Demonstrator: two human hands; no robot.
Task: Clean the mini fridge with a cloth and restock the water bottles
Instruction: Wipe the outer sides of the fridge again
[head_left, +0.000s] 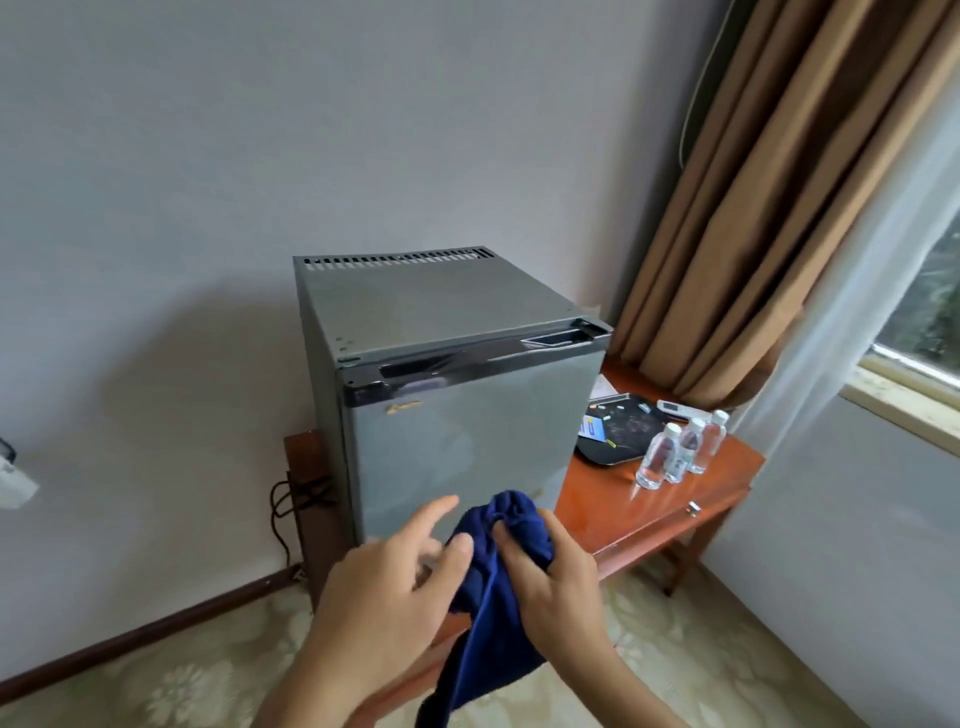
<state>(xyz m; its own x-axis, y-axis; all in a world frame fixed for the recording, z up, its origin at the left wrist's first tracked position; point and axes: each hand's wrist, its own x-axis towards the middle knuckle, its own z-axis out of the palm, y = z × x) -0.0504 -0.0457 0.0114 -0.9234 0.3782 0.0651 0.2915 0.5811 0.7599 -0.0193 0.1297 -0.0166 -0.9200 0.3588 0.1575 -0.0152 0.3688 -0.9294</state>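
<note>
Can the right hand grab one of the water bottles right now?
Probably not yet. The right hand has its grip on the blue cloth, so it is busy. The water bottles stand uncovered on the wooden table, off to its right.

fridge (457, 441) door shut; bottles (675, 452) crowd right.
</note>
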